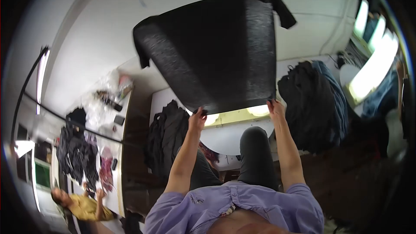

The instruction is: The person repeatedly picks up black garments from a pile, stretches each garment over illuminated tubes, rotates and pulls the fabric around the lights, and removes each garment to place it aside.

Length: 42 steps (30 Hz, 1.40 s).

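Note:
A black short-sleeved shirt [216,47] is spread out in front of me, its hem toward my body and its sleeves at the far end. My left hand [198,119] pinches the hem's left corner. At the right corner, my right hand [276,107] is closed on the same edge. The fabric looks stretched flat between both hands, with shinier bands down its left and right sides. Beneath the hem, a lit panel with round lamps [258,111] partly shows. What lies behind the shirt is hidden.
Dark garments [164,132] are heaped left of my knees; another dark pile [310,104] with blue denim [331,89] lies right. Farther left, a person in yellow [89,206] is near a long table [122,147] holding clothes and plastic bags. Bright lamps [376,67] stand at right.

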Tool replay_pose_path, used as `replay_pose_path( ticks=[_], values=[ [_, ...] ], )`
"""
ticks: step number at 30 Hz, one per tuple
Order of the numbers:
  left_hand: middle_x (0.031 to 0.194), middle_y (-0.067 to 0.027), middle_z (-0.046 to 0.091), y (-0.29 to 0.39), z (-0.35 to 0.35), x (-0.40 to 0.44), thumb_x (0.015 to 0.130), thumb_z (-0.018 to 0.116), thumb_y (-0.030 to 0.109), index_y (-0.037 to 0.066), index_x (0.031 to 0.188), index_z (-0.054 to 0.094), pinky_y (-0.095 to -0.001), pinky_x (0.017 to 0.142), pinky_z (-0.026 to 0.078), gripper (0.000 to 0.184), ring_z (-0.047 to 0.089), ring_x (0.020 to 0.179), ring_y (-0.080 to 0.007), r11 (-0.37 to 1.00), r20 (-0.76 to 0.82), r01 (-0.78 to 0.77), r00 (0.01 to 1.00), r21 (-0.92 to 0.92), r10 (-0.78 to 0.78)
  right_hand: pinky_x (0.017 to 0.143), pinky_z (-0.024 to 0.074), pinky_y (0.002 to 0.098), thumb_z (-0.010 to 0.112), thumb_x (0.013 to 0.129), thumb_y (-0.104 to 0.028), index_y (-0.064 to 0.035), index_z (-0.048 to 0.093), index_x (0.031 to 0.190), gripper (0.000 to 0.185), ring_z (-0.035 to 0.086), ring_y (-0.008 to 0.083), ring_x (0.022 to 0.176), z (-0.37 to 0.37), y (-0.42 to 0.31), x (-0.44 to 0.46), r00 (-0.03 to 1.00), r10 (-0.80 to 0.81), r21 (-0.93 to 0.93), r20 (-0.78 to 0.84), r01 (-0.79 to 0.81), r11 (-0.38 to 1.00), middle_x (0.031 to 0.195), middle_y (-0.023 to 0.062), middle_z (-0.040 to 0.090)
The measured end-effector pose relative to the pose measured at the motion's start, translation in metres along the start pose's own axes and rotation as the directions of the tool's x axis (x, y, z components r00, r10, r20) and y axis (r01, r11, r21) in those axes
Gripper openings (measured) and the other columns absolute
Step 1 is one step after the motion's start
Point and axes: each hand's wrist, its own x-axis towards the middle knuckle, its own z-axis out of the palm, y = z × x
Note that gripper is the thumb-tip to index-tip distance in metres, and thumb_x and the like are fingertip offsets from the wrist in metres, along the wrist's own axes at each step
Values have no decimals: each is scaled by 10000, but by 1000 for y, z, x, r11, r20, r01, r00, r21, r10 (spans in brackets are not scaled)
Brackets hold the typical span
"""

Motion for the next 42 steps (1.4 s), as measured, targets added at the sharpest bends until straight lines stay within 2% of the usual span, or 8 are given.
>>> replay_pose_path(
  ticks=[6,9,17,21,28,32,39,42],
  values=[
    [1027,-72,632,-55,91,-31,770,744,176,31,1048,602,-332,724,488,344,600,875,-166,966,214,55,970,253,-111,454,491,211,720,805,-232,10,533,1117,437,655,302,837,100,-5,-74,921,206,-272,332,-116,955,1030,163,582],
    [987,-68,646,-69,116,-42,735,768,178,4,1048,585,-309,664,510,402,620,844,-176,957,184,23,980,290,-80,462,498,204,715,809,-188,-58,601,951,224,639,263,798,137,-2,-93,847,270,-333,458,-118,936,922,122,605],
    [906,-75,680,-74,98,-50,732,761,140,-1,977,654,-282,625,497,302,624,779,-139,907,190,-62,982,416,-20,396,385,165,758,759,-141,-104,603,915,223,562,174,596,131,24,-69,981,188,-394,-40,-188,900,795,43,561],
    [805,-66,672,-77,102,-58,720,770,144,-5,935,663,-281,586,471,283,574,634,-133,841,140,-29,989,540,-56,373,309,203,623,871,-174,-76,509,993,193,447,117,538,140,24,-79,961,276,-392,1,-254,884,699,32,454],
    [703,-57,639,-82,99,-43,740,743,148,19,805,671,-288,561,459,161,585,616,-130,969,389,-148,919,200,59,351,225,253,454,923,-114,-82,457,830,99,287,98,420,105,-38,-65,1000,26,-532,1,-22,846,623,0,338],
    [860,-39,628,-50,98,-44,791,644,56,29,990,617,-272,616,461,203,583,771,-117,998,189,7,982,66,-19,370,220,255,467,926,-108,-16,480,1029,138,320,101,428,72,-55,-39,995,71,-442,-63,-92,892,664,9,367],
    [761,-13,562,-11,92,-24,792,633,-7,37,887,517,-242,635,456,156,540,701,-103,861,21,-423,900,282,435,358,266,262,504,922,-100,-39,451,939,82,388,110,440,97,-7,-74,999,2,-653,37,23,757,647,29,396],
    [833,-31,569,42,109,-38,799,638,2,31,948,531,-254,648,465,186,538,714,-110,583,99,-723,655,371,749,353,344,261,529,886,-105,-37,449,1048,193,441,118,438,109,32,-97,974,29,-875,225,189,446,720,54,479]
  ],
)
